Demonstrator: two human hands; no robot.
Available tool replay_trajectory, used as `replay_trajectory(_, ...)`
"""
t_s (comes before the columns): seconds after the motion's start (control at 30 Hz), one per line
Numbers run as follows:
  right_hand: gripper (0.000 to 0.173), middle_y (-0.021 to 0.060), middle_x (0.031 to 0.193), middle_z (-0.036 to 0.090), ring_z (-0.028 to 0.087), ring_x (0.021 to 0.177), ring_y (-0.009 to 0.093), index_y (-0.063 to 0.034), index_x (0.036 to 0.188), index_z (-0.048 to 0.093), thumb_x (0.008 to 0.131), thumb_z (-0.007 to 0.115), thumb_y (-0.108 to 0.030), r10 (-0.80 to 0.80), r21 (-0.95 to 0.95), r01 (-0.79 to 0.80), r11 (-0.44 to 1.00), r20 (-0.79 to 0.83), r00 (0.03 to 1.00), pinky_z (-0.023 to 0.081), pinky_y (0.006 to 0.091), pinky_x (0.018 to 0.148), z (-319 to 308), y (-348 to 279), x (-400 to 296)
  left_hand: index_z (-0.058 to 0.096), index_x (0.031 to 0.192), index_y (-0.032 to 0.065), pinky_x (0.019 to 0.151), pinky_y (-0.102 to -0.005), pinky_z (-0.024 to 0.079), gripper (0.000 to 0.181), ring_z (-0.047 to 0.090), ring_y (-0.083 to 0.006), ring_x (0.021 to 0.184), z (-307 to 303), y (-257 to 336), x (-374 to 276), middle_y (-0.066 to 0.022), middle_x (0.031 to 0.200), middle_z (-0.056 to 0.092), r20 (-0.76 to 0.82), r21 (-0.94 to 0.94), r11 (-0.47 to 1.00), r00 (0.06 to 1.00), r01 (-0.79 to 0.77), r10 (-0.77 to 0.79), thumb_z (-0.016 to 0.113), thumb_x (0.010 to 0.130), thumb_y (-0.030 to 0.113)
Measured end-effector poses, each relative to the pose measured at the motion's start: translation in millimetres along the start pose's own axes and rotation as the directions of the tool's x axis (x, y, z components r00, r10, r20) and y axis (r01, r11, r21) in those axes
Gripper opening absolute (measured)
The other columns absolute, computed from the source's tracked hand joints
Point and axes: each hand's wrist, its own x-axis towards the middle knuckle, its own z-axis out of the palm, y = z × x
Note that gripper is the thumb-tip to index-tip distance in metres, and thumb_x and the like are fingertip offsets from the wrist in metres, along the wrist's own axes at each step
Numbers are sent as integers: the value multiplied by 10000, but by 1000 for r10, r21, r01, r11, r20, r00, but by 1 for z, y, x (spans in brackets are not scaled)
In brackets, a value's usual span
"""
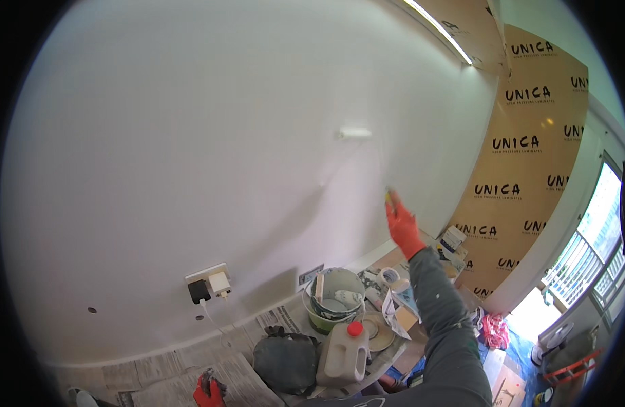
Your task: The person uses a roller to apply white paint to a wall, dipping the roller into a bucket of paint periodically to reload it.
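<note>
My right hand [404, 228], in a red-orange glove, is closed on the yellowish handle of a paint roller. The roller's white sleeve [355, 133] lies against the white wall [190, 127], above and left of the hand. My left hand [209, 391], also in a red-orange glove, is low in the view over newspaper [241, 379] and is bent around something dark and smudged, whose kind I cannot tell. Between the hands stand a paint bucket [338, 295] with pale paint inside and a plastic jerrycan [340, 356] with a red cap.
A dark bag [286, 362] sits beside the jerrycan. Two plugged-in chargers [209, 289] with cables and a second wall socket [311, 274] are low on the wall. Rolls of tape [389, 276] lie behind my right arm. Brown printed sheeting [516, 142] covers the right side.
</note>
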Motion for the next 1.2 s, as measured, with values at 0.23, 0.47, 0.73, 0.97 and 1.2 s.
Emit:
replay_trajectory(0.23, 456, 220, 1032, 688, 669, 949, 408, -221, 1445, 484, 999, 562, -273, 304, -40, -309, 950, 330, 894, 527, 460, 815, 17, -27, -106, 584, 1274, 27, 606, -302, 484, 315, 568, -153, 645, 0, 1, -1, -61, 748, 624, 8, 68, 990, 992, -123, 122, 492, 1047, 226)
replay_trajectory(0.47, 490, 185, 922, 696, 678, 818, 384, -232, 1466, 456, 990, 573, -215, 50, 11, -51, 999, 40, 998, 539, 450, 693, 27, -71, -38, 567, 1261, 7, 596, -306, 480, 299, 553, -171, 637, -2, -8, -6, -71, 755, 593, 3, 68, 981, 984, -180, 181, 494, 1040, 195)
replay_trajectory(0.73, 452, 208, 893, 680, 650, 781, 419, -205, 1455, 450, 1014, 538, -251, -51, 105, 61, 993, -95, 994, 537, 469, 693, 1, -115, 72, 595, 1233, -22, 611, -285, 478, 289, 566, -124, 681, 6, -18, -2, -47, 805, 606, -58, -52, 993, 993, -110, 107, 539, 1005, 147)
replay_trajectory(0.97, 491, 225, 1007, 689, 671, 931, 411, -194, 1476, 443, 999, 556, -217, 142, -30, -139, 990, 267, 953, 539, 466, 796, 21, -82, -104, 622, 1210, -27, 613, -273, 470, 292, 560, -112, 656, -6, -6, -2, -44, 755, 594, -30, -95, 995, 999, -35, 32, 544, 983, 139)
replay_trajectory(1.2, 497, 175, 689, 621, 618, 633, 399, -187, 1466, 430, 992, 580, -202, -21, -24, 19, 1000, -75, 997, 486, 478, 550, 21, -140, 27, 607, 1246, -14, 651, -262, 487, 290, 586, -102, 703, 7, 1, 16, -41, 838, 617, 21, -249, 968, 999, -24, 30, 535, 991, 102)
